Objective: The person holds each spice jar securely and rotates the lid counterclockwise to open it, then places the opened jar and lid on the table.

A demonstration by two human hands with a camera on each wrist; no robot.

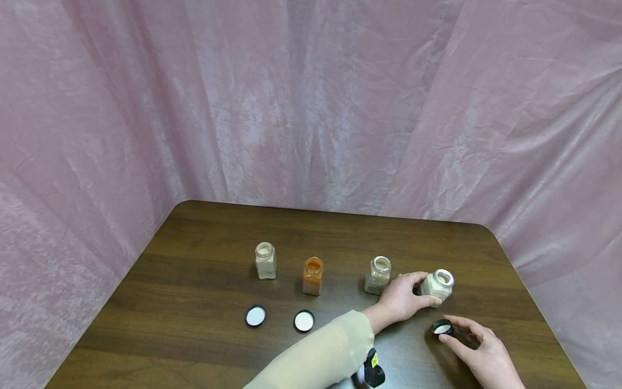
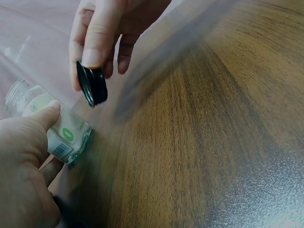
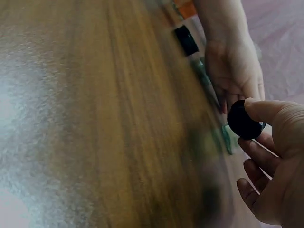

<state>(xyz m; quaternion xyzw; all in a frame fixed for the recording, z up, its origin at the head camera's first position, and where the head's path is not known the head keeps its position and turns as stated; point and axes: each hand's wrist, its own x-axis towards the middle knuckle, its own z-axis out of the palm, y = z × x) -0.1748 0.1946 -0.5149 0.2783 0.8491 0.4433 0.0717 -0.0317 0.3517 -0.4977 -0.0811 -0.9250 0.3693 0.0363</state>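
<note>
My left hand [image 1: 400, 297] grips a small glass jar [image 1: 437, 285] of pale powder between thumb and fingers. The jar has no lid on and leans to the right; a green-and-white label [image 2: 66, 133] shows on its side in the left wrist view. Just right of and nearer than the jar, my right hand [image 1: 478, 348] pinches a round black lid [image 1: 442, 328] by its edge, apart from the jar. The lid's white inner face shows in the head view, its black outer side [image 3: 244, 121] in the right wrist view.
Left of the held jar stand three lidless jars: one with pale contents [image 1: 377, 276], one with orange powder [image 1: 312, 278], one whitish [image 1: 265, 262]. Two black-rimmed lids [image 1: 255, 316] [image 1: 304, 321] lie white side up. The wooden table [image 1: 204, 237] ends at a pink curtain [image 1: 311, 108].
</note>
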